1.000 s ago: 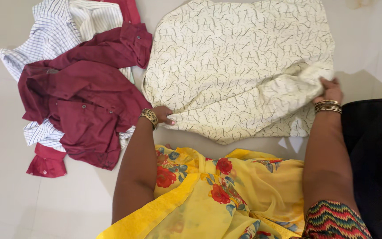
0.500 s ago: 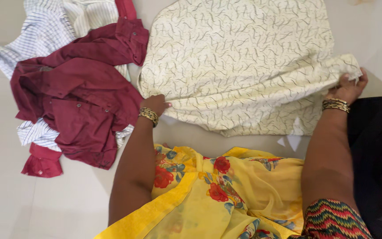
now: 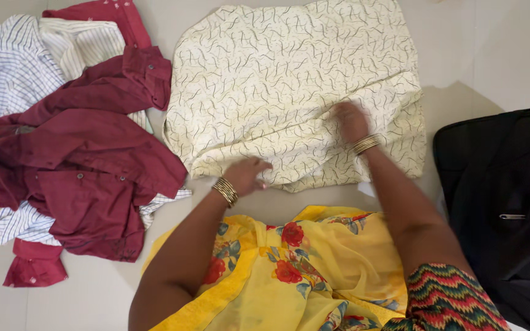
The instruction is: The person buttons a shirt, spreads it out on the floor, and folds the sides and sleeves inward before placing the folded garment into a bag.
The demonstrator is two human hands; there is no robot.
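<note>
1. here, i see the cream cloth (image 3: pixel 277 79) spread on the floor (image 3: pixel 492 49), beside a maroon shirt (image 3: pixel 87 159).
2. left hand (image 3: pixel 248 175) pinches its near hem; right hand (image 3: pixel 351 119) presses flat, open, on a fold.
3. i judge it light, limp, prone to wrinkling; take it by hems or corners.

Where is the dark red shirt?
In the head view, the crumpled dark red button-up shirt lies on the floor at the left, on top of the white striped shirts, just left of the cream patterned cloth.
</note>
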